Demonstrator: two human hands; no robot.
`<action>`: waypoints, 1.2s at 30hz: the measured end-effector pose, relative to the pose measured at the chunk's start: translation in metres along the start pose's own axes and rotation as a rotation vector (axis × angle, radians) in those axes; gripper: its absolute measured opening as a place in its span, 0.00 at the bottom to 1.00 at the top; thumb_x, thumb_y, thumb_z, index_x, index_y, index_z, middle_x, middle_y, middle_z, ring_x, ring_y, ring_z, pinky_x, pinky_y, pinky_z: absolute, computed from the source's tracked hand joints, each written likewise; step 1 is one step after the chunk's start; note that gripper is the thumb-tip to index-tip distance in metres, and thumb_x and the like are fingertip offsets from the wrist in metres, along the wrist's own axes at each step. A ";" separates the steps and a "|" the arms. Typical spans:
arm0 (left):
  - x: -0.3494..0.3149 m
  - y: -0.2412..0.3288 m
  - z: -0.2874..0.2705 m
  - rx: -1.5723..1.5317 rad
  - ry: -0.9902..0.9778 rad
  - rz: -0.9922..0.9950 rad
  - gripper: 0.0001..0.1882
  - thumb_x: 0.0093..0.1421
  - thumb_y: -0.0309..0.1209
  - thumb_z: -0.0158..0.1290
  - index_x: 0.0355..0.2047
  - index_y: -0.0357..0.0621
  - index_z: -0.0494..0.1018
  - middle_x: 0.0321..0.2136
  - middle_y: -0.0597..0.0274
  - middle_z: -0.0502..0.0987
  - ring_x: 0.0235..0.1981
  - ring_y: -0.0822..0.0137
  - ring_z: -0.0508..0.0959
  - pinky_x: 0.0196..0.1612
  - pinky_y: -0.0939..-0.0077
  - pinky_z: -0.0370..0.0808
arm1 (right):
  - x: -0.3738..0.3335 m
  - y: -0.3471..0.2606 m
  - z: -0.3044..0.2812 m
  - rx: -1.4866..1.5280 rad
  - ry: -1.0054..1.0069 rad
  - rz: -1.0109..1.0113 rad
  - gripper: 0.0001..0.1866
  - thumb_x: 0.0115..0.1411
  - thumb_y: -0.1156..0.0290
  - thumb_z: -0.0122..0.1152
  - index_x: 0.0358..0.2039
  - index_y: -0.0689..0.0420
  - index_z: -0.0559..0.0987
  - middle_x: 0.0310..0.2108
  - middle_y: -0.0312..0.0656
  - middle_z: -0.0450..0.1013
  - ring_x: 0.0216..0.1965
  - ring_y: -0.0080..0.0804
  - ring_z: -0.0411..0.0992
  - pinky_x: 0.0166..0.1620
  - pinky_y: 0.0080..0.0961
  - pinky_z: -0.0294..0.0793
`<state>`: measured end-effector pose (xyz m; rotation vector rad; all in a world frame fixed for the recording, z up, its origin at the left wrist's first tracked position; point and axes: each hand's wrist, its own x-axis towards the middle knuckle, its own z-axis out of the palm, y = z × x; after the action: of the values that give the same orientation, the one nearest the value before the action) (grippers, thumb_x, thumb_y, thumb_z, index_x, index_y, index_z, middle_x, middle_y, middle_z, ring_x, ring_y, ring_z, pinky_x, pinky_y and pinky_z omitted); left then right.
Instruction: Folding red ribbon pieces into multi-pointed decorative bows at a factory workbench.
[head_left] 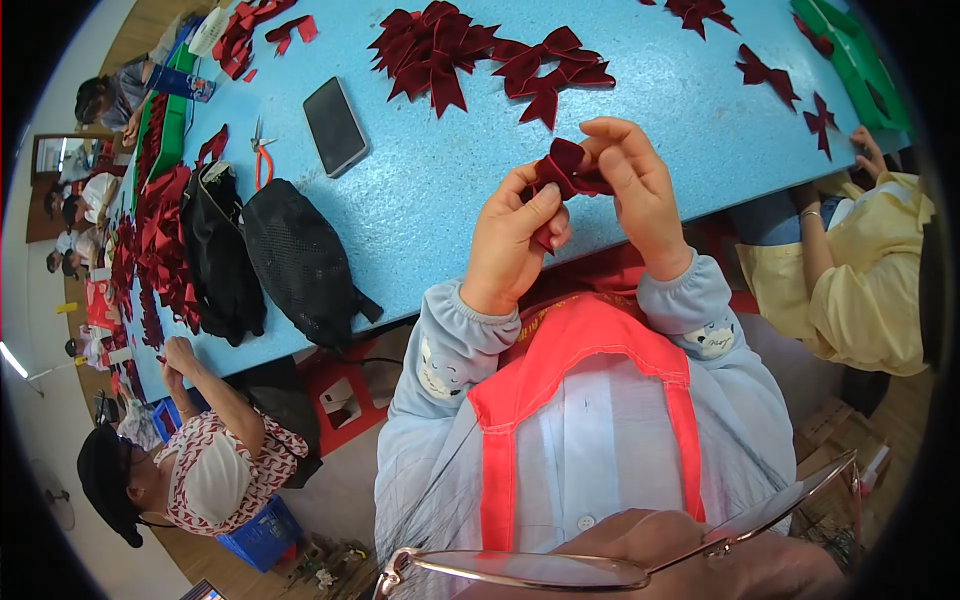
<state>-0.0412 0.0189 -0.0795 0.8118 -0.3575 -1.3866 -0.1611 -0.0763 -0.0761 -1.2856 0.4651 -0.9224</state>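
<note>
A dark red velvet bow (566, 166) is held up between my two hands, above the near edge of the blue table. My left hand (513, 237) is closed on its left side, thumb pressed against the fabric, with a ribbon tail hanging below the fingers. On the other side my right hand (637, 185) pinches the bow's right part between thumb and fingers. Just beyond my hands lie a loose bow pair (553, 72) and a heaped pile of similar bows (432, 50).
A phone (336, 125), orange-handled pliers (262, 160) and black mesh bags (298, 262) lie on the blue table (400, 210) to the left. More red ribbon (165, 235) is heaped beyond them. A green tray (856, 62) stands far right. Co-workers sit on both sides.
</note>
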 end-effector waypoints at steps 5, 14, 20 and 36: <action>0.002 -0.004 -0.003 -0.225 -0.028 -0.001 0.12 0.61 0.26 0.46 0.45 0.38 0.63 0.30 0.64 0.69 0.22 0.74 0.65 0.24 0.80 0.63 | -0.004 0.005 -0.012 0.006 -0.013 0.151 0.07 0.60 0.77 0.51 0.39 0.61 0.74 0.31 0.33 0.70 0.31 0.17 0.67 0.34 0.13 0.68; 0.003 -0.010 0.001 -0.372 -0.186 -0.125 0.11 0.62 0.28 0.45 0.44 0.40 0.64 0.30 0.65 0.68 0.21 0.75 0.62 0.23 0.81 0.61 | -0.004 0.010 -0.018 -0.251 0.049 -0.169 0.06 0.57 0.83 0.51 0.34 0.61 0.75 0.31 0.34 0.71 0.31 0.18 0.67 0.35 0.13 0.68; 0.009 -0.010 -0.006 -0.410 -0.260 -0.306 0.11 0.62 0.28 0.46 0.44 0.40 0.64 0.29 0.65 0.67 0.21 0.75 0.61 0.22 0.81 0.60 | 0.001 0.017 -0.026 -0.348 0.045 -0.305 0.07 0.55 0.85 0.52 0.34 0.60 0.75 0.31 0.36 0.70 0.32 0.19 0.68 0.36 0.15 0.68; 0.009 -0.017 0.013 -0.073 -0.060 -0.014 0.10 0.61 0.28 0.46 0.42 0.40 0.64 0.27 0.64 0.69 0.21 0.75 0.65 0.23 0.83 0.62 | -0.024 -0.001 -0.020 -0.255 0.076 -0.107 0.10 0.53 0.82 0.57 0.37 0.61 0.74 0.35 0.36 0.67 0.39 0.23 0.68 0.42 0.18 0.67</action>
<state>-0.0601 0.0071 -0.0846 0.7154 -0.3464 -1.4310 -0.1905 -0.0691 -0.0849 -1.5219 0.5921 -1.0281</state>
